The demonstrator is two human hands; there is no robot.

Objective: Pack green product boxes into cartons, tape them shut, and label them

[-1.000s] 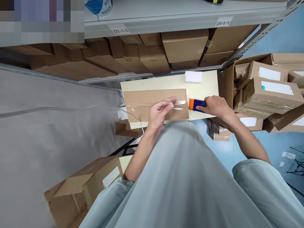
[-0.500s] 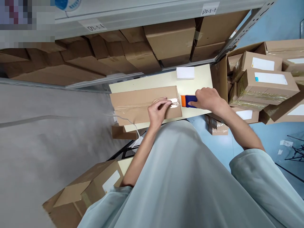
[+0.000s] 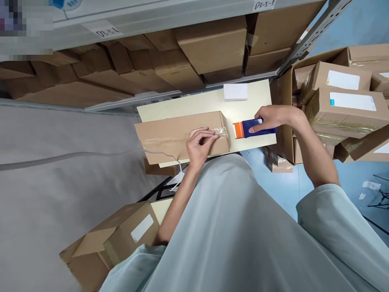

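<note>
A long cardboard box (image 3: 173, 121) lies on the cream tabletop (image 3: 194, 98), with clear tape along its top and over its right end. My left hand (image 3: 199, 146) is on the box near that end, thumb and fingertips pinched together; whatever lies between them is too small to make out. To the right of the box, my right hand (image 3: 269, 117) grips a dark blue and orange tool (image 3: 255, 127), its orange end facing the box. The tool does not touch the box. Behind it sits a white stack of labels or paper (image 3: 235, 91).
A metal shelf (image 3: 170, 24) full of cartons runs along the back. On the right stands a large carton (image 3: 281, 113) holding several taped boxes. An open box (image 3: 121, 235) is at lower left. A pale cable (image 3: 75, 154) crosses to the tabletop's left end.
My right hand has turned and shifted slightly right, showing more of the blue and orange tool. My left hand has stayed near the box's taped end, moving a little left in view.
</note>
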